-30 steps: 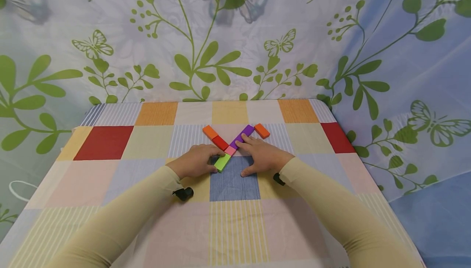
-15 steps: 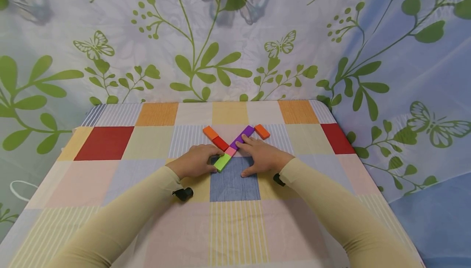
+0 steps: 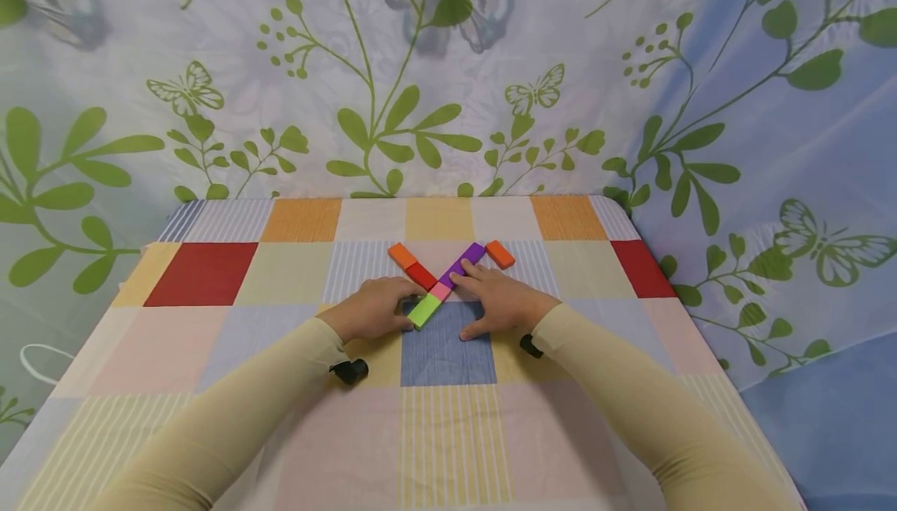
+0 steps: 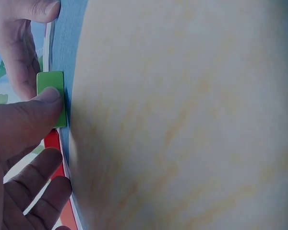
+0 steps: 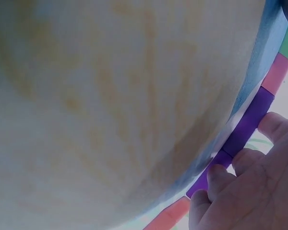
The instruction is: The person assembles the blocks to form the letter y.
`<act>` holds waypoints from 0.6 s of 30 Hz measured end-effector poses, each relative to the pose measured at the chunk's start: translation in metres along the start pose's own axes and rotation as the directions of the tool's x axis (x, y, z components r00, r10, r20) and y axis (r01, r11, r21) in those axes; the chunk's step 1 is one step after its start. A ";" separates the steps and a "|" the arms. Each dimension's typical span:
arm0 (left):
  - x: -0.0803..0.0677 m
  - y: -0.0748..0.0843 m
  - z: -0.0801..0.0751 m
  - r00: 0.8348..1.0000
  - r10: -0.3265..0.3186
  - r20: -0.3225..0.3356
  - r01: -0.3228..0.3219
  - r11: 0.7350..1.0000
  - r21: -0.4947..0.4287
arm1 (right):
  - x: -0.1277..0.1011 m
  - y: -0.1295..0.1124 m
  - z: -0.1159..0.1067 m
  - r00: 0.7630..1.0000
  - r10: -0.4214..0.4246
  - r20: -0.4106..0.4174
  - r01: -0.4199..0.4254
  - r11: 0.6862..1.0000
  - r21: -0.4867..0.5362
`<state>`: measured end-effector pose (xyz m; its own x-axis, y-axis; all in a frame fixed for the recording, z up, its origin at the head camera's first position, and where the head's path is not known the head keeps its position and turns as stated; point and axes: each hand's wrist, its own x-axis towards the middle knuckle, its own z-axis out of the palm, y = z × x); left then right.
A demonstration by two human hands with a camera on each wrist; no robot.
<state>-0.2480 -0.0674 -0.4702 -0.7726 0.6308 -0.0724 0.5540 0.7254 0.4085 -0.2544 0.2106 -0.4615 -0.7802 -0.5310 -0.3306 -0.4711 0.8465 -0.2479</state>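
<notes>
Green block point(image 3: 423, 311) flat on table point(image 3: 210, 324), mid-surface, at near end of diagonal row: pink block point(image 3: 440, 290), then purple block point(image 3: 463, 263), orange block point(image 3: 500, 254) beyond. Red block point(image 3: 421, 274) and second orange block point(image 3: 402, 255) form other diagonal; together X-like shape. Blocks smooth, rectangular, matte. Left hand point(image 3: 373, 308) fingers curled, thumb pressing green block edge. Right hand point(image 3: 494, 301) flat, fingers straight, tips touching purple block. Tablecloth: checked fabric, coloured squares, some striped. Backdrop: draped cloth point(image 3: 448, 67), green leaf and butterfly print.
</notes>
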 end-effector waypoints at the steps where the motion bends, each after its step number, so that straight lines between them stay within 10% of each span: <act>1: -0.001 0.000 0.000 1.000 0.001 -0.004 -0.001 1.000 -0.001 | 0.000 0.000 0.000 1.000 0.005 0.001 -0.005 1.000 -0.002; 18: -0.020 -0.012 -0.009 0.999 -0.043 0.008 0.043 0.998 -0.038 | -0.002 -0.008 -0.004 1.000 0.001 -0.013 -0.001 0.999 -0.051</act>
<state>-0.2424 -0.0914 -0.4653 -0.7930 0.6014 -0.0968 0.5080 0.7406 0.4397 -0.2507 0.2055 -0.4554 -0.7858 -0.5300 -0.3188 -0.4904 0.8480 -0.2011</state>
